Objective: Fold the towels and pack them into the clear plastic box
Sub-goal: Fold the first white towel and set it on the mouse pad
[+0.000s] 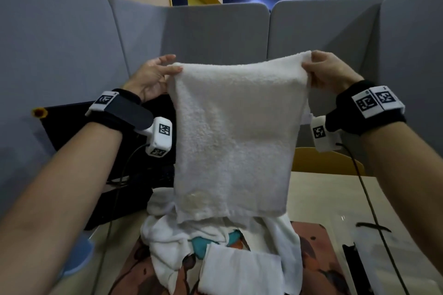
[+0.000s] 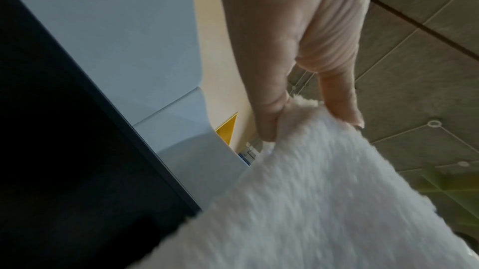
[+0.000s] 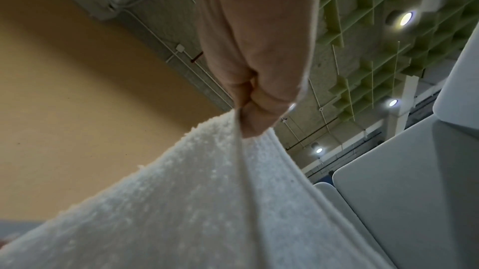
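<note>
White towel [image 1: 231, 136] in my pinch: thick terry cloth, rough looped pile, matt. Partition panels [image 1: 215, 31]: grey felt-like fabric, matt. Tabletop [image 1: 318, 194]: pale, smooth, slightly glossy. Wrist straps [image 1: 369, 110]: black cloth.

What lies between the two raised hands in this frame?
Only the held white towel: its top edge runs from the left hand to the right hand, each pinching a corner, and the rest hangs down. The head view shows this.

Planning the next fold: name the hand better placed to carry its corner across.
Likely right. The right hand pinches its corner of the white towel firmly; the left hand grips only with fingertips.
</note>
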### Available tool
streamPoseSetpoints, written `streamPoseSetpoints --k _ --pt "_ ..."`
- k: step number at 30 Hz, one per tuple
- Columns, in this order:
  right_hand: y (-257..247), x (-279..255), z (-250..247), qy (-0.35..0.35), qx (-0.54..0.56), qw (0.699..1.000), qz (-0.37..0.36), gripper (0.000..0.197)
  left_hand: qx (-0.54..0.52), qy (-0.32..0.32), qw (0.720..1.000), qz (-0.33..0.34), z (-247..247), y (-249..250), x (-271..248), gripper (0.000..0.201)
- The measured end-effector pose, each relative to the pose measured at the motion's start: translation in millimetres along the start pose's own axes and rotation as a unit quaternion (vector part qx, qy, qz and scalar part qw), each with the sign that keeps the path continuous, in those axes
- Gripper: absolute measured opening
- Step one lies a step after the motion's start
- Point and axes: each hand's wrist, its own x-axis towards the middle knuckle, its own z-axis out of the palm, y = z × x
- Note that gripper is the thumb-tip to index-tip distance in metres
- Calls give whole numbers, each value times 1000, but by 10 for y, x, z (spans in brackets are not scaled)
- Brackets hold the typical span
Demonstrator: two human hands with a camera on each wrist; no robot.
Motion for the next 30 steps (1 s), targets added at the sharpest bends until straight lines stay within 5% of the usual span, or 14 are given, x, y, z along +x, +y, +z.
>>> streamPoseSetpoints --k 3,6,12,19,23,30 --pt "81 25 -63 30 -113 993 34 26 4 27 1000 -13 -56 -54 46 23" --pt "148 11 -112 51 -77 994 52 15 14 43 999 -27 -78 -118 54 21" --pt "158 -59 -179 -46 -24 997 51 20 27 71 997 14 -68 -206 97 24" --pt "380 -68 -122 34 -30 999 -10 38 131 79 985 80 -49 -234 176 22" --pt "461 -73 -73 66 -30 996 -43 28 174 92 975 102 -33 -273 201 36" --pt "450 29 -70 94 -25 992 -76 35 208 113 960 147 -86 -269 194 32"
